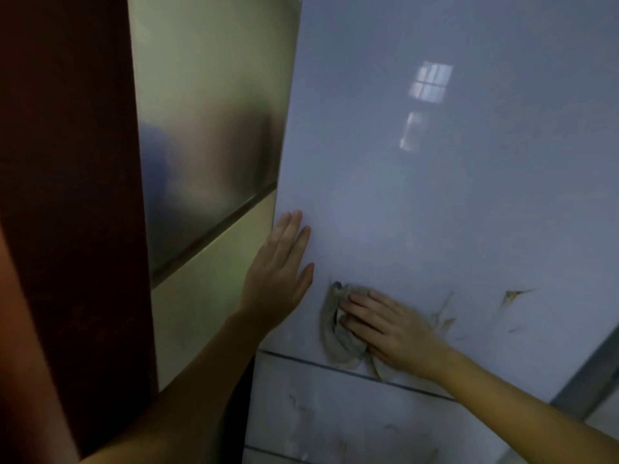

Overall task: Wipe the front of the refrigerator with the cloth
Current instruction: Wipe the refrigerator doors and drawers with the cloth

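Pale grey-blue and glossy, the flat front door of the refrigerator (435,195) fills the head view. A bright window reflection (430,82) sits high above both hands.

The crumpled grey cloth (335,343) is bunched against the door low down. It lies under the fingertips of the right hand (392,329) and spills out past them towards the left hand. That hand's fingers lie straight and flat on the cloth rather than curled round it. This probably spreads pressure, so the fabric rubs the panel instead of balling up.

The left hand (278,283) lies just beside and above the cloth, palm flat on the door near its left edge, fingers extended and holding nothing. It looks like a brace, steadying the person or the door against the push of the wiping.

To the far side of the right hand, brownish streaks (445,316) mark the door, apparently unwiped. Just below both hands a dark horizontal seam (335,366) divides the door from a lower grey drawer front (335,413), which also shows faint smudges.

Beyond the left hand stands a cream and brushed-metal side panel (207,128), then a dark reddish-brown surface (67,162).
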Action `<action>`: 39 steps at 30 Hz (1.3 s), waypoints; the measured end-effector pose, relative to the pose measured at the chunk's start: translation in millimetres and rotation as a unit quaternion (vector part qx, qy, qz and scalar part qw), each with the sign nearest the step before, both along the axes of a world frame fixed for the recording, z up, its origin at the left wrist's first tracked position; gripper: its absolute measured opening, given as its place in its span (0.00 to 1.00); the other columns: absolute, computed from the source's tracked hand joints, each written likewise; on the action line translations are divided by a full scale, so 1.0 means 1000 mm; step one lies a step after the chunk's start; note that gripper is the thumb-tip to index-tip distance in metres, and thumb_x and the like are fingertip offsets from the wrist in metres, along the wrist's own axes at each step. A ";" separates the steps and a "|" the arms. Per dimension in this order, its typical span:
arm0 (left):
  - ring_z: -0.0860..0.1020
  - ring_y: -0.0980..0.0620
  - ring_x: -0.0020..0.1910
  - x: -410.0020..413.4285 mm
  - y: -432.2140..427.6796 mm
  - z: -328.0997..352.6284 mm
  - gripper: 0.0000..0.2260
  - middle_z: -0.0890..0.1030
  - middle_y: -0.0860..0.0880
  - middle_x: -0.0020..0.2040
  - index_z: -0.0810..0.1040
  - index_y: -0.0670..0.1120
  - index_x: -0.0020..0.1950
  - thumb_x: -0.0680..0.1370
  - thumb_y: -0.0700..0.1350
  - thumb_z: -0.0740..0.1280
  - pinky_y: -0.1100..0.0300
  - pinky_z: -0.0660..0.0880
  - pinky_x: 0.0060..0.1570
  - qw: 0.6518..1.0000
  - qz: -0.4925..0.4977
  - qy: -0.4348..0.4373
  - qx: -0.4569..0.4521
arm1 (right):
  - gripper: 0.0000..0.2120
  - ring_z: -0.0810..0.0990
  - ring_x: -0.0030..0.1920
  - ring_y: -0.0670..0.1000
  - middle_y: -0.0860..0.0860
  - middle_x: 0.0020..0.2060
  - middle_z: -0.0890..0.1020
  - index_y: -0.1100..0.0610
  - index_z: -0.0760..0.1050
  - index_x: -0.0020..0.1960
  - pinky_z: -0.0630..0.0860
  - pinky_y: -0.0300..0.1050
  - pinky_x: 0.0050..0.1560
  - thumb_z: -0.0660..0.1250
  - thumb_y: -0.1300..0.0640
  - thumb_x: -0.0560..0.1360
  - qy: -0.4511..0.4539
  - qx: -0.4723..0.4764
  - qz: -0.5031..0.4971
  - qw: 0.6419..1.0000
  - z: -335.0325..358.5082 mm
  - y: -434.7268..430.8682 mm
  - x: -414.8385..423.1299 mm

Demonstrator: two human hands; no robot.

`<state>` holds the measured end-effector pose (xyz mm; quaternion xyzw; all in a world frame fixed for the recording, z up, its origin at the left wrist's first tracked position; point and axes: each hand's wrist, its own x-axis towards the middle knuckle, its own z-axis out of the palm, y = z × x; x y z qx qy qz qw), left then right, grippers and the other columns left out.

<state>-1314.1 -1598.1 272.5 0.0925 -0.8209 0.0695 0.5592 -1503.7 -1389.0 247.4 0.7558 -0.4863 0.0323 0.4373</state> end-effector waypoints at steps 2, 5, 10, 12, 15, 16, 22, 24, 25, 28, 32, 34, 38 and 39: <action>0.61 0.38 0.80 -0.001 0.001 0.000 0.25 0.64 0.36 0.79 0.69 0.37 0.76 0.82 0.46 0.65 0.45 0.65 0.77 1.000 -0.001 0.004 0.000 | 0.19 0.72 0.75 0.56 0.56 0.72 0.76 0.59 0.79 0.68 0.64 0.54 0.79 0.72 0.62 0.78 -0.013 -0.002 -0.003 1.000 0.000 0.004 -0.002; 0.60 0.39 0.80 0.001 0.001 0.000 0.24 0.64 0.37 0.79 0.70 0.39 0.75 0.82 0.47 0.64 0.47 0.63 0.77 1.000 -0.002 0.009 0.003 | 0.20 0.72 0.74 0.59 0.59 0.71 0.76 0.61 0.79 0.68 0.70 0.59 0.75 0.73 0.63 0.76 -0.055 -0.038 -0.017 0.998 0.023 0.002 0.002; 0.61 0.41 0.80 0.002 0.000 -0.002 0.22 0.65 0.38 0.78 0.71 0.40 0.75 0.82 0.46 0.65 0.46 0.65 0.77 1.000 -0.008 0.011 0.002 | 0.24 0.69 0.76 0.63 0.63 0.73 0.73 0.64 0.77 0.70 0.66 0.63 0.77 0.73 0.65 0.74 -0.134 -0.170 -0.043 0.975 0.083 -0.020 0.019; 0.62 0.40 0.80 0.002 0.000 -0.004 0.22 0.65 0.38 0.78 0.71 0.39 0.75 0.82 0.44 0.64 0.46 0.65 0.76 1.000 -0.011 0.012 -0.001 | 0.23 0.69 0.76 0.63 0.63 0.73 0.74 0.64 0.77 0.70 0.65 0.63 0.77 0.72 0.64 0.75 -0.145 -0.188 -0.040 0.971 0.083 -0.033 0.029; 0.63 0.40 0.79 0.004 -0.001 -0.005 0.20 0.66 0.37 0.78 0.72 0.39 0.74 0.84 0.46 0.62 0.46 0.65 0.77 1.000 -0.015 0.016 -0.006 | 0.17 0.71 0.75 0.62 0.62 0.71 0.76 0.62 0.79 0.68 0.65 0.61 0.78 0.66 0.62 0.80 -0.119 -0.137 -0.008 0.983 0.050 -0.046 0.037; 0.63 0.40 0.79 0.004 -0.001 -0.005 0.20 0.66 0.37 0.78 0.72 0.39 0.74 0.84 0.47 0.61 0.47 0.64 0.77 1.000 -0.016 0.016 -0.006 | 0.16 0.72 0.75 0.61 0.61 0.71 0.77 0.61 0.79 0.67 0.66 0.60 0.78 0.65 0.61 0.81 -0.105 -0.113 0.002 0.988 0.034 -0.047 0.038; 0.59 0.41 0.81 0.005 -0.003 -0.009 0.23 0.63 0.38 0.80 0.69 0.40 0.76 0.83 0.48 0.61 0.47 0.63 0.77 1.000 -0.007 -0.003 0.000 | 0.13 0.73 0.75 0.56 0.57 0.71 0.77 0.59 0.80 0.67 0.68 0.56 0.77 0.63 0.61 0.85 -0.058 0.000 -0.004 0.998 -0.030 -0.016 0.020; 0.58 0.41 0.81 0.003 -0.003 -0.011 0.24 0.62 0.38 0.80 0.68 0.40 0.77 0.83 0.49 0.61 0.47 0.63 0.78 1.000 -0.003 -0.004 0.004 | 0.14 0.73 0.75 0.57 0.57 0.72 0.77 0.59 0.79 0.68 0.70 0.57 0.75 0.65 0.62 0.83 -0.066 -0.004 -0.023 0.998 -0.026 0.001 0.010; 0.58 0.40 0.81 0.002 -0.002 -0.012 0.24 0.62 0.38 0.80 0.67 0.40 0.77 0.83 0.49 0.62 0.46 0.62 0.78 1.000 0.000 -0.004 0.006 | 0.16 0.72 0.75 0.57 0.58 0.72 0.76 0.60 0.79 0.69 0.71 0.57 0.75 0.68 0.63 0.81 -0.072 -0.015 -0.031 0.997 -0.020 0.008 0.005; 0.57 0.40 0.81 -0.002 -0.002 -0.017 0.26 0.61 0.38 0.80 0.65 0.40 0.78 0.82 0.50 0.63 0.45 0.60 0.79 1.000 0.012 -0.006 0.006 | 0.23 0.72 0.74 0.60 0.60 0.71 0.76 0.61 0.79 0.68 0.67 0.57 0.77 0.74 0.66 0.73 -0.093 -0.079 -0.051 0.991 0.012 0.021 -0.006; 0.55 0.40 0.82 -0.004 -0.002 -0.018 0.27 0.60 0.38 0.80 0.64 0.40 0.79 0.82 0.51 0.63 0.44 0.58 0.80 1.000 0.021 -0.005 0.001 | 0.23 0.69 0.76 0.63 0.62 0.73 0.73 0.63 0.77 0.69 0.66 0.62 0.77 0.72 0.66 0.74 -0.138 -0.147 -0.060 0.978 0.052 0.012 0.001; 0.56 0.40 0.81 -0.006 -0.003 -0.018 0.28 0.60 0.37 0.80 0.64 0.40 0.79 0.82 0.50 0.64 0.44 0.58 0.79 1.000 0.025 0.000 -0.004 | 0.23 0.69 0.76 0.63 0.63 0.72 0.73 0.63 0.78 0.69 0.64 0.61 0.78 0.71 0.65 0.75 -0.149 -0.159 -0.050 0.975 0.053 -0.002 0.010; 0.57 0.40 0.81 -0.010 -0.006 -0.020 0.29 0.61 0.37 0.80 0.65 0.40 0.78 0.81 0.50 0.67 0.44 0.58 0.79 1.000 0.028 0.008 -0.004 | 0.22 0.70 0.76 0.61 0.61 0.72 0.75 0.61 0.78 0.69 0.62 0.59 0.79 0.72 0.64 0.75 -0.129 -0.118 -0.022 0.984 0.025 -0.025 0.022; 0.58 0.39 0.81 -0.010 -0.006 -0.020 0.28 0.62 0.37 0.80 0.65 0.40 0.78 0.81 0.50 0.67 0.44 0.59 0.79 1.000 0.029 0.009 -0.007 | 0.22 0.70 0.76 0.60 0.60 0.73 0.74 0.60 0.78 0.70 0.63 0.58 0.79 0.72 0.64 0.76 -0.119 -0.102 -0.018 0.987 0.014 -0.026 0.021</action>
